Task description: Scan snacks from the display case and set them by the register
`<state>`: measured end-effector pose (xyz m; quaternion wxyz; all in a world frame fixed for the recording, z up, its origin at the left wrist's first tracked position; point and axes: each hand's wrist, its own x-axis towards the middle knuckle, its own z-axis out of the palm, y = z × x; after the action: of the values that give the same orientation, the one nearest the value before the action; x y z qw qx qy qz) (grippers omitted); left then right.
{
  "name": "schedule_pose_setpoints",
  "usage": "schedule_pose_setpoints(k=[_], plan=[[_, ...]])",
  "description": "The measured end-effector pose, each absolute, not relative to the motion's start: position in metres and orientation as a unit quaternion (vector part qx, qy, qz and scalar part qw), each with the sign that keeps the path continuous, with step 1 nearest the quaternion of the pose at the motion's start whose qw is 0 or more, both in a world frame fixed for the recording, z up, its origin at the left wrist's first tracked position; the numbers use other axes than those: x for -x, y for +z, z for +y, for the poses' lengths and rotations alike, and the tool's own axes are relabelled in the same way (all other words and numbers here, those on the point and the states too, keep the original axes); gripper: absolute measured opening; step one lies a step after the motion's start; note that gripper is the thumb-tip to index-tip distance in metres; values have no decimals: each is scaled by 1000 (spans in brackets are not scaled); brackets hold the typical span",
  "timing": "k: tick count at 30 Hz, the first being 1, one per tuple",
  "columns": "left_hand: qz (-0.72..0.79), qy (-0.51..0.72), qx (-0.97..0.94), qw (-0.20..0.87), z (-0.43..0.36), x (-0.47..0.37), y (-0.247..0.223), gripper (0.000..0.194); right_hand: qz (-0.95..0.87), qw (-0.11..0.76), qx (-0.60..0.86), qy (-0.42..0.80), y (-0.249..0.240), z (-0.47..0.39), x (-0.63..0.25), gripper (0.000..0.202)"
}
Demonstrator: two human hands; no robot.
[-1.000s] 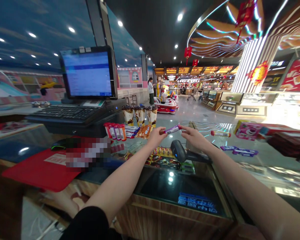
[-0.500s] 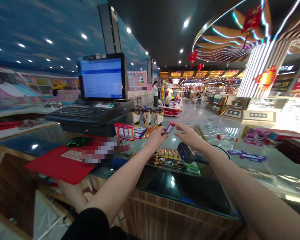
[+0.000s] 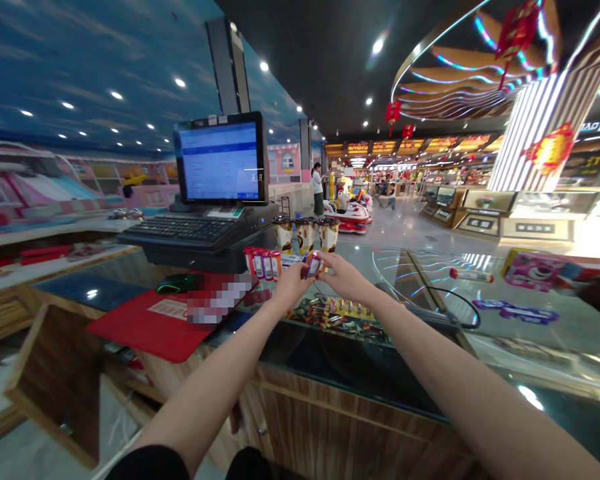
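Observation:
Above the glass counter (image 3: 280, 347), a small purple-wrapped candy roll (image 3: 314, 265) is pinched in the fingers of my left hand (image 3: 291, 288). My right hand (image 3: 347, 279) has its fingertips closed on the roll's other side. Just left of my hands, several candy tubes (image 3: 266, 264) with orange, purple and red wrapping stand in a row. Behind them are three cup-shaped snack packs (image 3: 306, 235) with dark lids. Small wrapped sweets (image 3: 350, 309) show under my wrists. My right forearm hides most of a dark barcode scanner.
At left are a monitor (image 3: 223, 160), a keyboard (image 3: 185, 228), a mouse (image 3: 173, 285) and a red mat (image 3: 145, 327). Right lie another candy roll (image 3: 473, 275), purple packets (image 3: 517, 312) and a pink box (image 3: 530, 270) near a blurred dark shape. A cable (image 3: 460, 297) loops across the glass.
My hands have moved left and closer together, carrying the candy roll towards the row of tubes. My right fingers, apart from the roll before, now close on it. The view has shifted slightly left.

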<state>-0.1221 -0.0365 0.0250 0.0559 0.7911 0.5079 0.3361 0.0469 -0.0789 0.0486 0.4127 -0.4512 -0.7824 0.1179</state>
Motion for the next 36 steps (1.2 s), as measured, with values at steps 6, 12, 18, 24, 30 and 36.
schedule_pose_setpoints(k=[6,12,18,24,30,36], plan=[[570,291,-768,37,-34,152,17,25,-792,376,460,145,45,-72,-14,59],[589,296,-751,40,-30,165,12,22,-791,374,444,194,35,-64,8,69],[594,321,-736,52,-27,166,9,17,-778,393,437,223,18,-58,14,76],[602,377,-698,93,-30,164,7,27,-775,369,460,225,4,-57,14,59],[626,350,-692,80,-37,169,7,21,-771,350,489,209,5,-61,15,49],[632,337,-692,93,-35,178,5,24,-796,303,494,176,10,-63,19,52]])
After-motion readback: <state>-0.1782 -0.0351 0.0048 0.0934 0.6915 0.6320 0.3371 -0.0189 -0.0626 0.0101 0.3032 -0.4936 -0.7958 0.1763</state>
